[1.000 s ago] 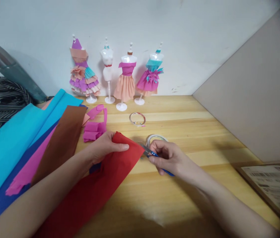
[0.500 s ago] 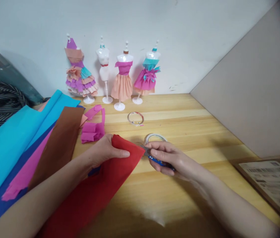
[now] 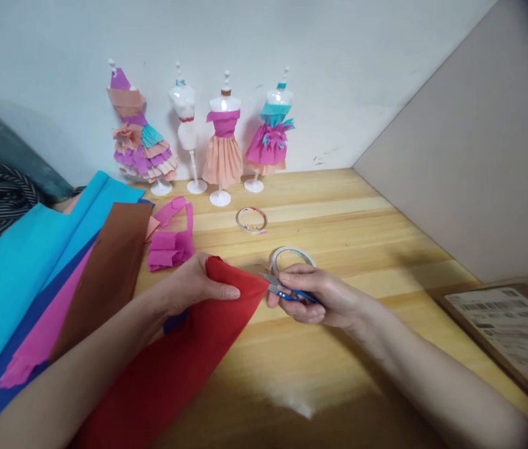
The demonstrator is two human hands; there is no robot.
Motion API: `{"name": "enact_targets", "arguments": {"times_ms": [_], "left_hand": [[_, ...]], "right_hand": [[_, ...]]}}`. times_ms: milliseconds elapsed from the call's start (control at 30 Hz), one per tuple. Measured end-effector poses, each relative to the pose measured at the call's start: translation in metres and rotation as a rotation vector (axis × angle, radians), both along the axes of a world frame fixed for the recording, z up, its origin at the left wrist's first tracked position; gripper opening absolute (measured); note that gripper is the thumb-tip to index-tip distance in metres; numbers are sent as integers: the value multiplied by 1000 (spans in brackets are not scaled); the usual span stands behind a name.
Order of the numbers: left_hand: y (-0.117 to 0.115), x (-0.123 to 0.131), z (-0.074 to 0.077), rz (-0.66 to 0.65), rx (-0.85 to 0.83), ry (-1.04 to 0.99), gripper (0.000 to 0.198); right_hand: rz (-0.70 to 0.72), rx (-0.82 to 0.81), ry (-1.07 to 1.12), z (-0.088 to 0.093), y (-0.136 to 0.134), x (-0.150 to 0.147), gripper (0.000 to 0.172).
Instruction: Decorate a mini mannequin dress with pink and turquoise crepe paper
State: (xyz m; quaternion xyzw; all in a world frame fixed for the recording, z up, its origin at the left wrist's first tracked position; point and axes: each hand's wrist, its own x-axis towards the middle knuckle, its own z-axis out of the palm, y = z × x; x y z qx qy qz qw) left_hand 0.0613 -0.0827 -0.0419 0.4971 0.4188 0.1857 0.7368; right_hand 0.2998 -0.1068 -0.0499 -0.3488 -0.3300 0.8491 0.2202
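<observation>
My left hand (image 3: 201, 288) is closed on the upper end of a long sheet of red crepe paper (image 3: 175, 362), thumb on top. The sheet hangs down toward the near left. In my right hand (image 3: 313, 296) is a pair of small scissors (image 3: 287, 294) with blue handles. Their blades are parted at the right-hand corner of the red paper, and the lower blade meets that corner. Just behind the scissors lies a roll of white tape (image 3: 311, 255), partly hidden by my right hand.
Sheets of blue (image 3: 15, 243), brown (image 3: 114, 249) and pink paper (image 3: 170, 249) lie at left. Several small mannequins, most in paper dresses (image 3: 223, 159), stand along the wall. A thin ring (image 3: 237, 219) lies before them. A cardboard box (image 3: 493, 349) sits at right.
The scissor blades have opened wider at the red paper's corner, and my right fingers have spread on the handles. My left hand keeps its hold. The whole view has shifted slightly.
</observation>
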Motion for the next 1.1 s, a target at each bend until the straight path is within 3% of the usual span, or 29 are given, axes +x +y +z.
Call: {"name": "enact_targets", "arguments": {"times_ms": [633,1100], "left_hand": [[-1,0,-2,9,-5,23,25],[1,-1,-2,-12,18,44,24]], "right_hand": [[58,15,-6,-1,-2,0,38],[85,27,22,1,-1,-1,30]]}}
